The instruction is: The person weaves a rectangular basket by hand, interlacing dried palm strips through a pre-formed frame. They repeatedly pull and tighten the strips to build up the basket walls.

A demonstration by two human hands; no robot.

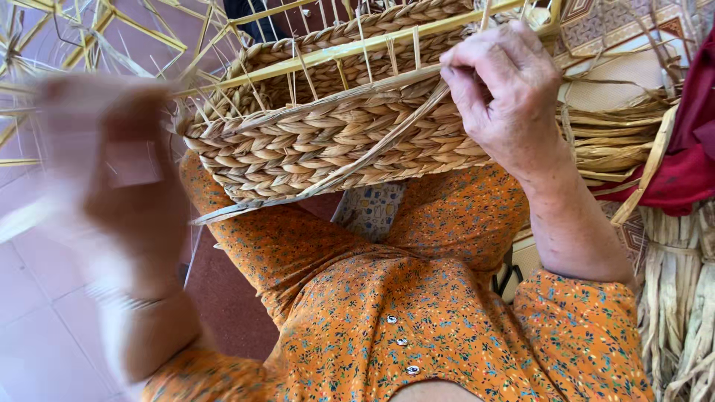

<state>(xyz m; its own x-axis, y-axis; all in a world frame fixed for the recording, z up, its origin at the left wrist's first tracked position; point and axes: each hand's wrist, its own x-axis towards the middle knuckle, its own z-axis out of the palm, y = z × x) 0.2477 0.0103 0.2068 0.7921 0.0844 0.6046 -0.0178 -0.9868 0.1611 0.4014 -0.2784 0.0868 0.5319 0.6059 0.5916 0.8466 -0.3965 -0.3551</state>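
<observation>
A small patterned cloth (370,210), pale with little blue and yellow shapes, shows under the basket between the person's knees; nothing else here looks like a package or label.

The woven basket (328,138) rests tilted on the lap, its braided straw wall facing up and thin yellow frame rods (335,50) running along its open top. The right hand (500,93) sits at the basket's upper right rim, fingers curled tight around a flat straw strand (350,167) that slants down across the braided wall to a loose end near the left knee. The left hand (112,175) is raised well left of the basket, apart from it, and so blurred that I cannot tell whether it is wide or closed, or holding anything.

To the right, bundles of dried straw (670,298) lie close against the arm, with a red cloth (689,149) above them. More bare frame rods (67,45) crowd the upper left. The tiled floor (30,335) at lower left gives the most open room.
</observation>
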